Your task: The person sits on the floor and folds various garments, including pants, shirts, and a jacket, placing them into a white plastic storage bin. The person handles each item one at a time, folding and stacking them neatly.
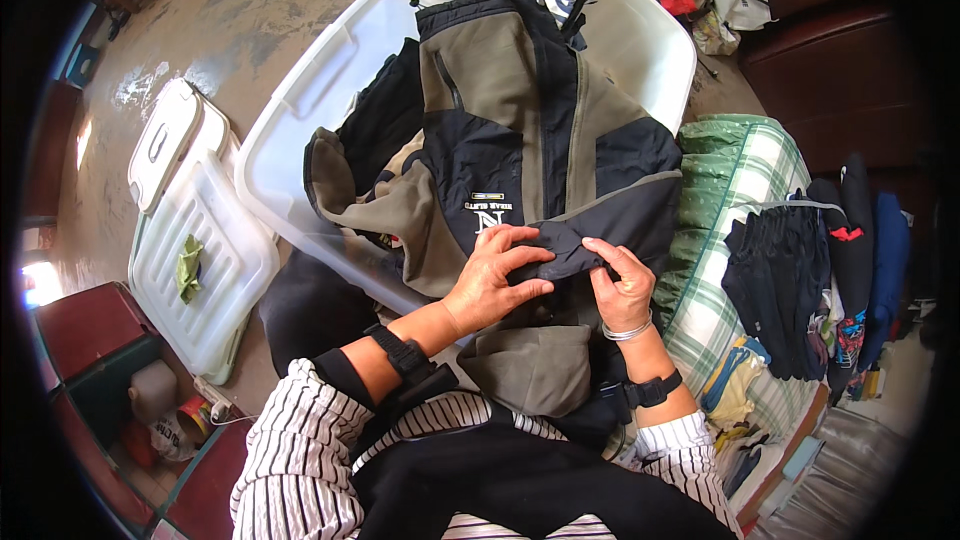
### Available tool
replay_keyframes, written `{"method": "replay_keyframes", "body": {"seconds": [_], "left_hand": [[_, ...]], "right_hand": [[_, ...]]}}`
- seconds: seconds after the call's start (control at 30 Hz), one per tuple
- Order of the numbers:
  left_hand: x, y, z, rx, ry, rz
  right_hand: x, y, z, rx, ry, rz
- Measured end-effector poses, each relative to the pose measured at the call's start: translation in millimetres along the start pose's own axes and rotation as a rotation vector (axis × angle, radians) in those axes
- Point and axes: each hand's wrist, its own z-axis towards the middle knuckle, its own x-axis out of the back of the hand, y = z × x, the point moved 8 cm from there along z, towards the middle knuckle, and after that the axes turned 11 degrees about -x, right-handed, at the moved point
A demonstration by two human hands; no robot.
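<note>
A black and olive-brown jacket (491, 75) with a zip front and a white chest logo lies draped over a translucent white plastic storage bin (300, 82). One sleeve (630, 214) is folded across its front. My left hand (499, 274) has fingers and thumb around the dark end of that sleeve. At its other edge, my right hand (622, 289) pinches the same fabric between thumb and fingers. The jacket's hood (529, 371) hangs toward my lap. Beneath the jacket, more dark clothing (386, 112) sits in the bin, partly hidden.
Translucent lids (202, 255) lean at the left, a crumpled green piece (189, 268) on one. At right, dark folded clothes (780, 277) lie by a green checked cushion (731, 195). Bags (739, 0) rest near a dark red sofa (825, 82). A red-edged shelf (97, 330) stands lower left.
</note>
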Motion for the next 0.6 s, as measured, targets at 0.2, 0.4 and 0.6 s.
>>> {"method": "replay_keyframes", "body": {"seconds": [0.2, 0.4, 0.6], "left_hand": [[9.4, -9.5, 4.6, 0.061, -0.014, -0.050], [56.1, 7.0, -8.2, -0.127, 0.277, 0.309], [167.5, -69.2, -78.2, 0.535, 0.764, 0.776]], "right_hand": [[-10.2, -13.2, 1.4, 0.106, -0.107, -0.139], [-16.9, -7.9, -6.7, 0.230, 0.059, -0.134], [-81.9, 62.3, -11.2, 0.050, -0.393, -0.618]]}}
